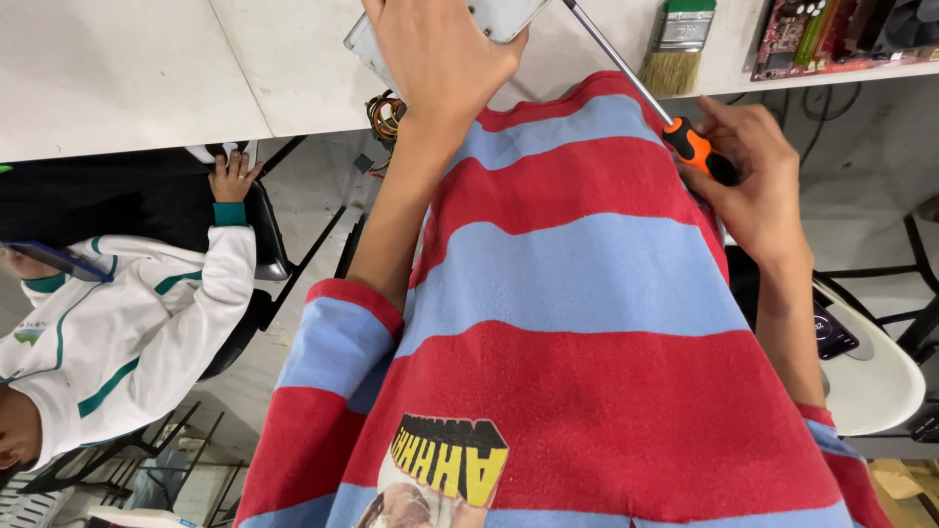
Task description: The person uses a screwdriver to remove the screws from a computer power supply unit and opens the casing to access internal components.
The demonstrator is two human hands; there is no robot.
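Note:
My left hand (440,54) lies on a flat grey metal box (499,18) at the edge of the white table (147,68), pressing it down. My right hand (753,171) grips the orange and black handle of a screwdriver (690,145). Its long steel shaft slants up and left toward the metal box; the tip is cut off by the top of the view. My red and blue striped shirt fills the lower middle of the view.
A paintbrush (678,44) and a red circuit board (831,34) lie on the table at the top right. Coloured wires (383,115) hang under the table edge. Another person in a white and green top sits at the left. A white stool (875,372) stands at the right.

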